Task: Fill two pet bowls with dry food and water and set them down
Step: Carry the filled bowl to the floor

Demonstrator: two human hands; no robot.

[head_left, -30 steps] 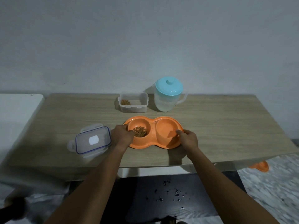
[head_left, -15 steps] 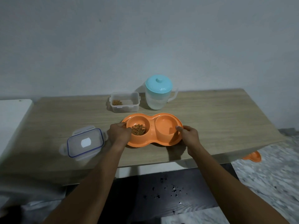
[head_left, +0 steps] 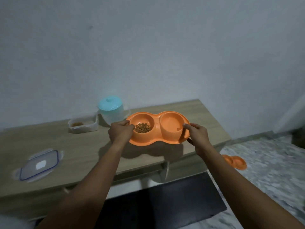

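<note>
Double bowl held above the bench.
Left hand and right hand fingers clamp the orange double bowl's ends over the bench.

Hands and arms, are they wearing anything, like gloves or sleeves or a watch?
No. The left hand and right hand have no gloves, and no ring or watch shows. The left forearm and right forearm are bare, with no sleeve as far as the picture reaches.

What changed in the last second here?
The orange plastic double pet bowl has risen off the wooden table and moved right, carried by the left hand and right hand, which keep gripping its ends. The brown kibble stays in its left cup; the blue-lidded jug, clear food box and loose lid have not moved.
</note>
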